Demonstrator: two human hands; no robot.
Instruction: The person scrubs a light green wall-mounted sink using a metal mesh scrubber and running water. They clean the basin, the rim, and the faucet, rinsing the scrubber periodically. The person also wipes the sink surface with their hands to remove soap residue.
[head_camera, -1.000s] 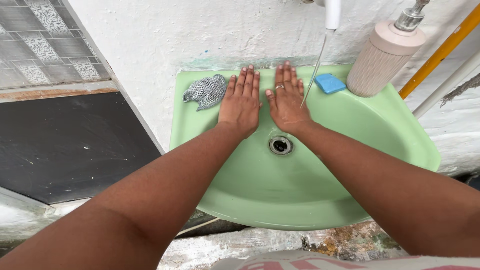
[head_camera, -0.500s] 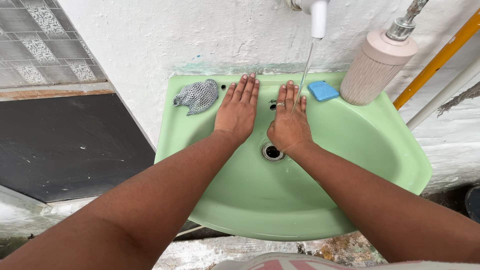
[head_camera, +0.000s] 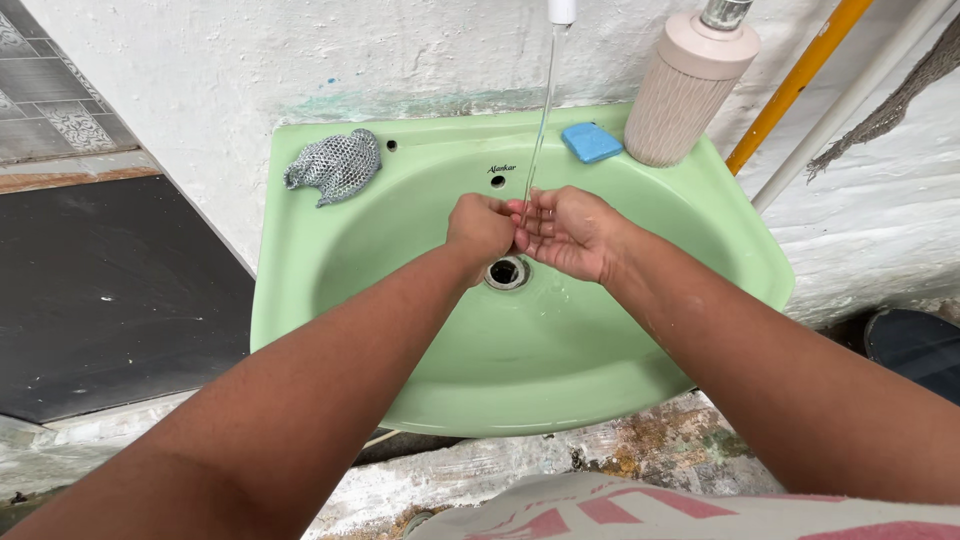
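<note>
Both my hands meet over the drain (head_camera: 506, 271) of a light green wall basin (head_camera: 300, 290). My left hand (head_camera: 479, 229) is curled, its fingers pressed against my right hand (head_camera: 566, 231), which is turned palm up with fingers spread. A thin stream of water (head_camera: 543, 110) falls from a white tap spout (head_camera: 561, 10) onto the fingers where the two hands touch. Neither hand holds an object.
On the basin rim lie a grey mesh scrubber (head_camera: 333, 165) at the back left, a blue soap bar (head_camera: 591, 142) and a beige ribbed pump dispenser (head_camera: 688, 85) at the back right. A yellow pole (head_camera: 790, 85) and a white pipe (head_camera: 850, 100) lean on the rough white wall.
My hands were flat and apart on the back of the basin; they have drawn back and come together under the water stream. The right hand has turned palm up.
</note>
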